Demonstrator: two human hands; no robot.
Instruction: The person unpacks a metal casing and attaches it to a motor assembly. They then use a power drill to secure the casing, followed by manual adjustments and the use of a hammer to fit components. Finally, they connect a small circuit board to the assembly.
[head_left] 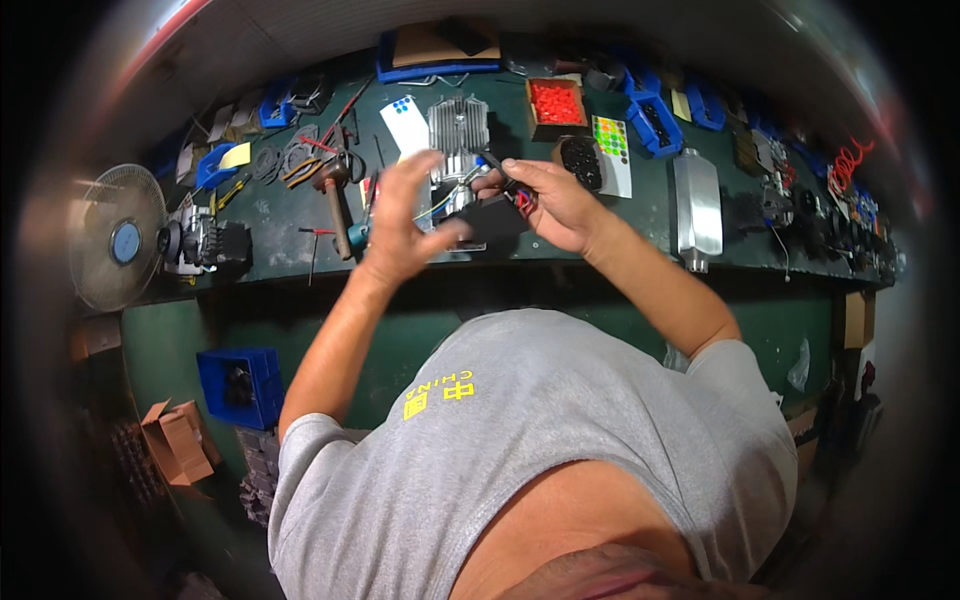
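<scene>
A silver finned motor housing (458,125) stands on the green bench straight ahead of me. In front of it is a dark box-shaped part (492,226), with red and black wires (524,200) by its upper right. My right hand (562,205) is closed, thumb and fingers pinched round these wires. A blue and a yellow-green wire (452,196) run between the hands, over the housing's near end. My left hand (402,220) is blurred by motion; its thumb and fingers are spread, and its thumb tip lies close to the dark part's left edge.
To the left are a mallet (338,205), a fan (118,238) and another motor (208,243). A carton of red caps (556,104) and a box of black parts (581,165) stand beyond my right hand. A silver metal casing (698,205) lies further right.
</scene>
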